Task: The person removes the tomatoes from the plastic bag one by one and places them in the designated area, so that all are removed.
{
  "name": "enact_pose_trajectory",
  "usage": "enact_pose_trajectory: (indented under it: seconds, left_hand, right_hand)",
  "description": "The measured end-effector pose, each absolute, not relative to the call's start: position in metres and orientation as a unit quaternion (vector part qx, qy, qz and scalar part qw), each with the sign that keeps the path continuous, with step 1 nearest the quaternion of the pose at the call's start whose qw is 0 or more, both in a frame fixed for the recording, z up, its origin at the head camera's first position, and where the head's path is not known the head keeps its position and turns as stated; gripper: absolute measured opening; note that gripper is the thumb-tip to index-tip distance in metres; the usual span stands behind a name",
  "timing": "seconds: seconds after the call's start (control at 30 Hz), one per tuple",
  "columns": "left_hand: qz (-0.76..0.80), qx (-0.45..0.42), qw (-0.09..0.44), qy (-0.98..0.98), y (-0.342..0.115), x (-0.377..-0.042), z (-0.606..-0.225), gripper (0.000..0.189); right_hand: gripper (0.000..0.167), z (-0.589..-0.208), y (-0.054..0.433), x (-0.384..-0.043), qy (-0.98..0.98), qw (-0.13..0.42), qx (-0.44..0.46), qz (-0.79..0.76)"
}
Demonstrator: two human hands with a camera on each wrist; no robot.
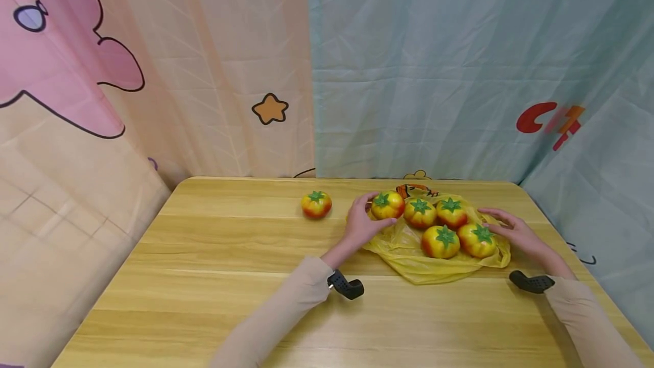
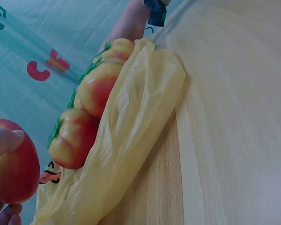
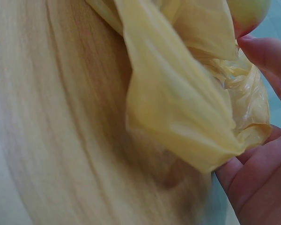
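Note:
My left hand [image 1: 360, 225] grips a yellow-and-red tomato [image 1: 388, 205] with a green star-shaped top, thumb on its near side. In the left wrist view, that tomato [image 2: 19, 164] is apart from the others. Several similar tomatoes [image 1: 441, 242] sit together on a spread yellow plastic bag [image 1: 416, 271]. At the bag's right edge is my right hand [image 1: 518, 234], its fingers extended and loosely bent beside the nearest tomato [image 1: 479, 240]. The right wrist view shows its thumb at a tomato's underside and its other fingers by the bag's edge [image 3: 192, 108].
One more tomato [image 1: 317, 205] stands alone on the wooden table [image 1: 230, 300], left of the bag. Printed curtains [image 1: 449, 72] hang behind the table and at its sides. Each wrist bears a black device [image 1: 347, 285].

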State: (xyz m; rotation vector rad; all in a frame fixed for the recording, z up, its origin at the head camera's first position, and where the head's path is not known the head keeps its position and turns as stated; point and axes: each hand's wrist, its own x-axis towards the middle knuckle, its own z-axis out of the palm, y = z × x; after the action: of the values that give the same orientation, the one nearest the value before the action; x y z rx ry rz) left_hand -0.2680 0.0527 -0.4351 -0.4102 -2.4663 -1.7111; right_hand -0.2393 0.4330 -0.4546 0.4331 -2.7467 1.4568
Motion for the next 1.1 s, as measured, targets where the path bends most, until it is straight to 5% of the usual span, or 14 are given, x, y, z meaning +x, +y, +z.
enact_pose_trajectory:
  seconds: [1.1]
  left_hand:
    - [-0.527,-0.154,0.205,-0.810,-0.061,-0.246,-0.430,0.069]
  right_hand:
    - [0.045,-0.454,0.435,-0.236,-0.880,-0.004,0.135,0.455]
